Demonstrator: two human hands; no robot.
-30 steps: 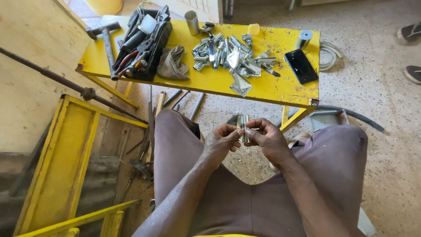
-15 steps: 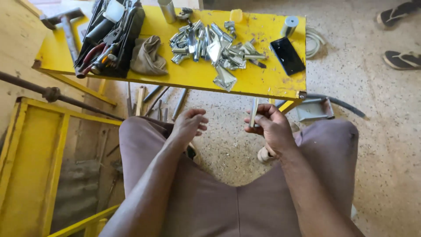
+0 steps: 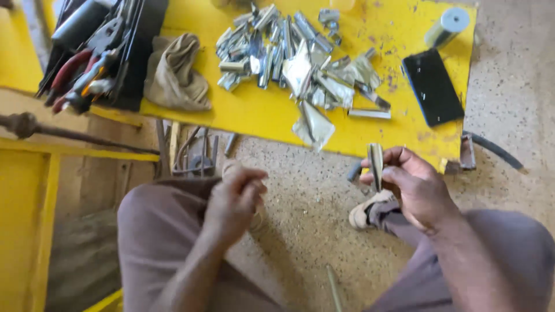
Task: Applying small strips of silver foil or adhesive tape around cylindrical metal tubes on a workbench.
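Note:
My right hand [image 3: 413, 188] holds a short, folded strip of grey metal [image 3: 376, 164] upright between thumb and fingers, just below the front edge of the yellow table [image 3: 260, 115]. My left hand [image 3: 234, 202] hovers over my left knee with its fingers curled in; I see nothing in it. A heap of similar shiny metal pieces [image 3: 295, 58] lies on the table above both hands. One flat piece [image 3: 315, 124] sits apart near the table's front edge.
A black tool pouch with pliers [image 3: 95, 52] and a crumpled tan cloth [image 3: 176, 75] lie at the table's left. A black phone [image 3: 432, 86] and a grey tape roll [image 3: 446, 26] are at its right. A yellow frame [image 3: 34, 190] and rusty rod [image 3: 69, 136] stand left.
My hands were together on the metal piece between my knees. They have come apart: the right keeps the piece and rises toward the table, the left has drawn back over my left knee.

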